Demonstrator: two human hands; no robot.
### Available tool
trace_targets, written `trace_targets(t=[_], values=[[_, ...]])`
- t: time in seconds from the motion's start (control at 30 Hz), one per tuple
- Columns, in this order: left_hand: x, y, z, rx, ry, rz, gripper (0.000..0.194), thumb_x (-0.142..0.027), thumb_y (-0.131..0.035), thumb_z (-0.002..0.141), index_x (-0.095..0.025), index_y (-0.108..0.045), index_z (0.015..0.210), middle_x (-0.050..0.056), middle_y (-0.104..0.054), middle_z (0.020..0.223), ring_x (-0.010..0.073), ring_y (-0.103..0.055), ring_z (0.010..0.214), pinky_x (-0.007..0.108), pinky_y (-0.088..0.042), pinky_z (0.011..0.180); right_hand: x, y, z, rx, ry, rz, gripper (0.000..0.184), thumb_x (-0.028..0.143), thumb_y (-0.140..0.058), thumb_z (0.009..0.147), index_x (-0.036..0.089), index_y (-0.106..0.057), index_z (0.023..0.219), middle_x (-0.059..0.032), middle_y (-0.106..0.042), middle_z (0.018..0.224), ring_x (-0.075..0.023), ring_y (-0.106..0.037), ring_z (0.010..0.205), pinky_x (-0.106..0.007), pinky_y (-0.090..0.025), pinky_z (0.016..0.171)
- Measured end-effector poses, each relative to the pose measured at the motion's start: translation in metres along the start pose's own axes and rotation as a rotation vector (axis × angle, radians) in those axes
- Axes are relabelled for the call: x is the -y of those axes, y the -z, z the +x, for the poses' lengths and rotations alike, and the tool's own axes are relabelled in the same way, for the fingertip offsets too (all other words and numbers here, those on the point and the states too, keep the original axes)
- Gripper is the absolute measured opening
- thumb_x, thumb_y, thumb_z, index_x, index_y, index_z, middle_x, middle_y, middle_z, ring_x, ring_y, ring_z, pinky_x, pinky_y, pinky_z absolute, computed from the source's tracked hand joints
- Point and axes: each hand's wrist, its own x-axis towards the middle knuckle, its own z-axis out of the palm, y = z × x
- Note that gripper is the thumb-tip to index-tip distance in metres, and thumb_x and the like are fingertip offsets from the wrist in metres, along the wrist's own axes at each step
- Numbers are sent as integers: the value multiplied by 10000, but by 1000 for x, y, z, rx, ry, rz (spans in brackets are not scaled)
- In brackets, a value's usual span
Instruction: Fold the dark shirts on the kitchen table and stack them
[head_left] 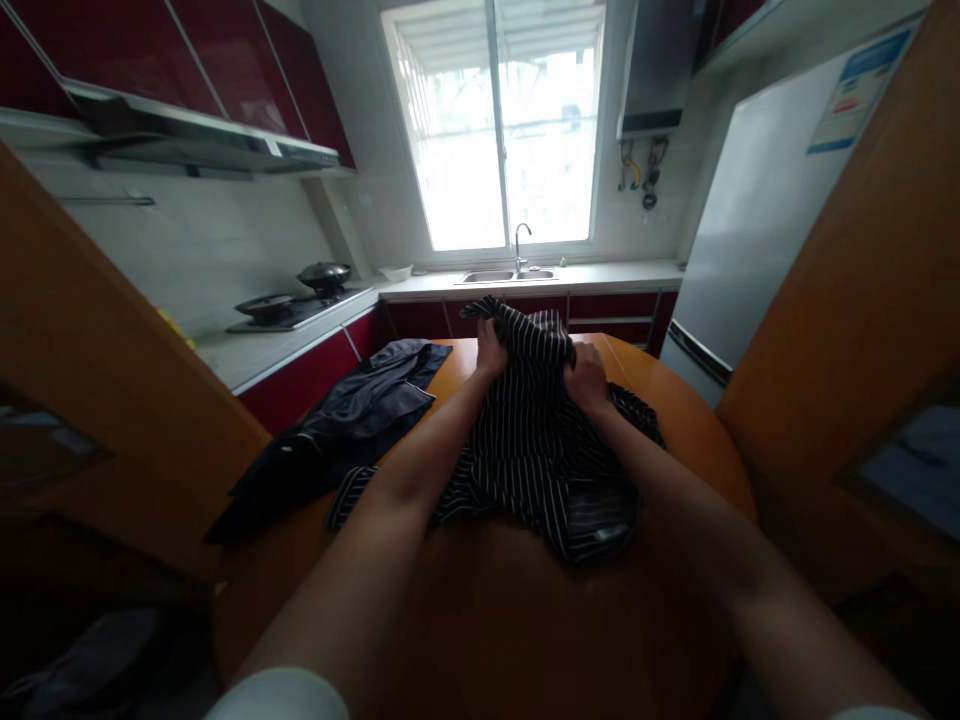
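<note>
A dark garment with thin white stripes (532,440) lies bunched on an orange wooden table (487,620), its far part lifted off the surface. My left hand (490,352) is closed on the raised cloth at its upper left. My right hand (586,380) is closed on the same cloth, a little to the right and slightly nearer. Both forearms reach out over the table. A second garment, plain dark blue (352,420), lies spread on the left part of the table, apart from both hands.
Beyond the table runs a white counter with red cabinets, a sink and tap (516,268) under a bright window, and a hob with pans (300,300) at the left. A grey fridge (742,250) stands at the right. Orange wooden panels flank both sides.
</note>
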Motion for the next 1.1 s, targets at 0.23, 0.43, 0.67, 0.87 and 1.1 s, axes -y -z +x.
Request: trace_targets(t=[0.23,0.43,0.67,0.87,1.1], values=[[46,-10,-58,190,115,160,647,-87,-648,776,-113,-486,1402,241,-201,1630,419,-144,1523,593,-181,1211,-33,-37,-40,294,-79,-26,456,273,-568,891,199,-553,1341,-168,-454,1497,-370,-304,1442,-603,-246,1152],[61,63,-176,554,-435,93,366,-265,-525,966,-229,-616,1319,122,-513,1441,265,-490,1356,454,-368,1178,-79,18,-95,274,227,-35,297,252,-535,894,193,-708,1129,-137,-555,1408,-311,-422,1383,-523,-299,1153],[79,137,-258,728,-578,249,519,-301,-704,891,-347,-582,1394,82,-521,1444,281,-482,1345,467,-417,1137,-120,99,-152,338,435,14,375,113,-543,798,255,-722,1096,-89,-643,1238,-281,-548,1205,-503,-383,1054],[102,122,-254,558,-523,221,281,-295,-481,1007,-253,-732,1125,73,-694,1109,215,-637,1033,367,-512,955,-121,114,-189,447,516,8,354,114,-557,804,241,-685,1108,-87,-678,1214,-274,-580,1185,-506,-366,1031],[97,169,-223,243,-287,61,326,-391,-470,973,-210,-737,1013,87,-738,1060,251,-675,1026,383,-508,971,-84,135,-200,229,578,85,130,150,-543,907,239,-613,844,-28,-690,874,-208,-615,877,-438,-404,944]])
